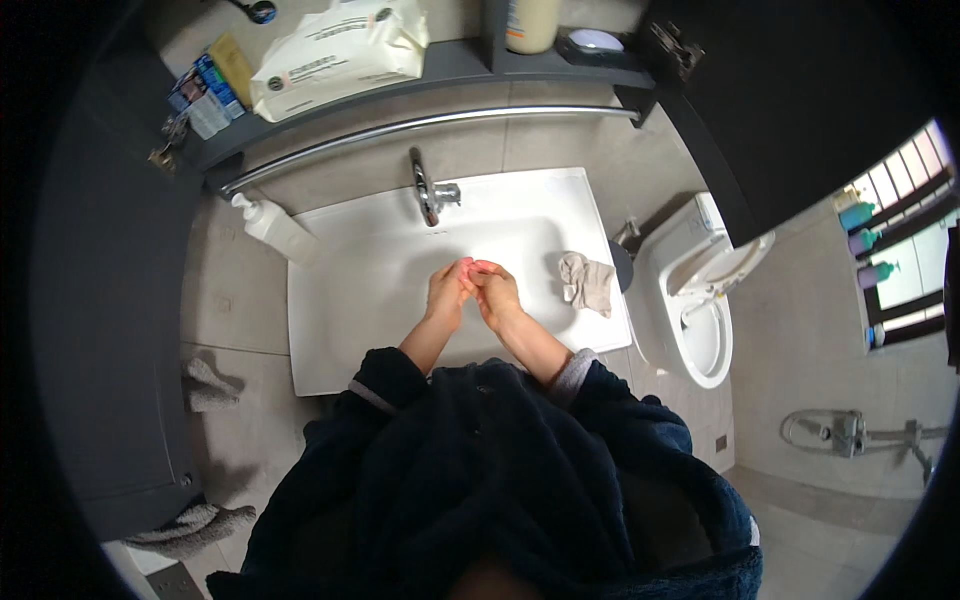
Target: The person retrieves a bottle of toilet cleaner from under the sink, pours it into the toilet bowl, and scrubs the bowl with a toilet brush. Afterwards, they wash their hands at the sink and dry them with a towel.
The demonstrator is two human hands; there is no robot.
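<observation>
My left hand (450, 286) and my right hand (495, 291) meet over the basin of a white washbasin (352, 330), fingers touching and curled together. I can make out no object between them; the palms and the space inside are mostly hidden. A chrome faucet (424, 187) stands behind the hands at the basin's back, and I cannot tell whether water runs. To the right, a crumpled beige cloth (589, 283) lies on the washbasin's right rim. A white pump bottle (276, 231) stands at the back left corner.
A chrome towel bar (435, 120) crosses the wall behind the faucet. Above it, a dark shelf (457, 64) holds a tissue pack (341, 60), a cream bottle (532, 26) and a soap dish (600, 52). Open cabinet doors flank both sides. A toilet (686, 300) stands at right.
</observation>
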